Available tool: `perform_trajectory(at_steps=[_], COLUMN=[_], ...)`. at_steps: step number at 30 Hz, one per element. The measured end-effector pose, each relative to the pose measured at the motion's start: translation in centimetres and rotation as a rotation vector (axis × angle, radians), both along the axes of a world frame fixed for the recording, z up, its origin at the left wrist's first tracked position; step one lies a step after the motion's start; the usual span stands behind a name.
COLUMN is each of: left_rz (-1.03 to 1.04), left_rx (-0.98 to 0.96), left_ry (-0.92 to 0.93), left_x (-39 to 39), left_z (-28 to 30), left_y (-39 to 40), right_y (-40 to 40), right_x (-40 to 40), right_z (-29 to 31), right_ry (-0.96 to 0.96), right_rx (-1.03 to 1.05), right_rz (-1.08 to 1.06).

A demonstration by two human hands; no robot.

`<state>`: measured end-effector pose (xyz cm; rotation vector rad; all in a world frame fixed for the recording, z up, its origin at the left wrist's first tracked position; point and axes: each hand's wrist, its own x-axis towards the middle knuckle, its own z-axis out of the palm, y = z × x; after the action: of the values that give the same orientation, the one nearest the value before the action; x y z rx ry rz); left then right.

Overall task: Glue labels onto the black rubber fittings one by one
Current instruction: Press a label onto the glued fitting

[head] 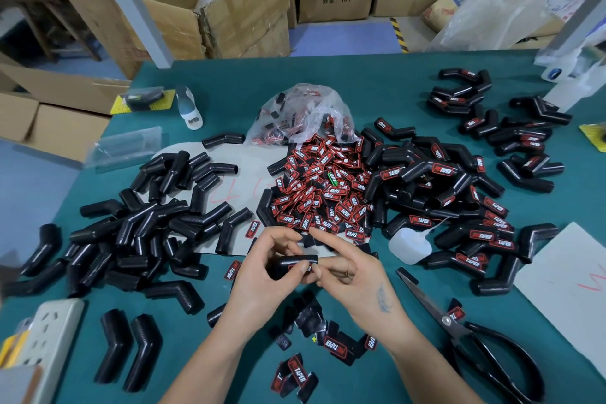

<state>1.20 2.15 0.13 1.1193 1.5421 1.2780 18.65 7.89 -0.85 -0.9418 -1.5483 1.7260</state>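
Observation:
My left hand [262,267] grips a black bent rubber fitting [290,264] just above the green table, thumb and fingers curled round it. My right hand [355,267] touches the fitting's right end, its fingers curled against the end and the index finger stretched out above. A heap of red-and-black labels [323,193] lies just beyond the hands. Unlabelled fittings [147,226] are piled on the left. Labelled fittings [459,193] are piled on the right. A white glue bottle [408,244] lies on its side right of my hands.
Black scissors [465,334] lie at the front right. Loose labels [328,348] are scattered under my wrists. A clear plastic bag [305,115] holds more labels. A white power strip [49,334] sits at the front left, and cardboard boxes [236,10] stand behind the table.

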Motion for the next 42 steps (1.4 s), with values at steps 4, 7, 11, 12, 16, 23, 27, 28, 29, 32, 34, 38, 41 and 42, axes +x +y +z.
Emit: perform_trajectory(at_steps=[4,7,11,12,16,23,27,28,29,32,34,38,41,42], left_rz=[-0.004,-0.002,0.001,0.002,-0.004,0.001,0.003,0.003,0.002,-0.004,-0.006,-0.011,-0.008,-0.009], left_rx=[-0.005,-0.005,-0.011,-0.012,-0.011,-0.018,-0.024,-0.024,-0.022,-0.011,-0.011,-0.008,-0.013,-0.014], left_ry=[0.018,0.028,0.026,0.032,0.069,0.046,0.02,0.024,0.029,0.049,0.046,0.044,0.013,0.01], left_x=[-0.07,-0.05,-0.11,-0.11,-0.07,-0.09,-0.07,-0.07,-0.04,0.06,0.05,-0.11,-0.12,-0.12], left_z=[0.04,-0.01,0.0,-0.01,0.05,-0.16,-0.33,-0.31,-0.27,-0.15,-0.15,-0.28,-0.37,-0.39], left_y=[0.05,0.01,0.07,0.07,0.08,0.03,0.02,0.02,0.04,0.15,0.17,0.08,0.02,0.01], right_y=[0.01,0.0,-0.04,-0.06,-0.14,-0.06,-0.08,-0.1,-0.1,-0.08,-0.05,-0.05,-0.1,-0.1], right_x=[0.02,0.06,0.07,0.06,0.12,0.32,0.19,0.16,0.16,0.16,0.16,0.16,0.14,0.11], right_z=[-0.25,-0.22,-0.13,-0.12,-0.07,0.56,0.65,0.65,0.67,0.7,0.71,0.49,0.45,0.48], right_ry=[-0.005,-0.009,-0.02,-0.028,-0.053,-0.05,-0.065,-0.066,-0.063,-0.048,-0.037,-0.036,-0.032,-0.029], right_rx=[0.003,0.009,0.017,0.019,0.031,0.0,-0.02,-0.025,-0.028,-0.024,-0.016,-0.005,0.001,-0.002], right_rz=[0.003,0.0,-0.004,-0.005,-0.005,0.004,-0.01,-0.014,-0.016,-0.011,-0.006,-0.002,-0.003,-0.003])
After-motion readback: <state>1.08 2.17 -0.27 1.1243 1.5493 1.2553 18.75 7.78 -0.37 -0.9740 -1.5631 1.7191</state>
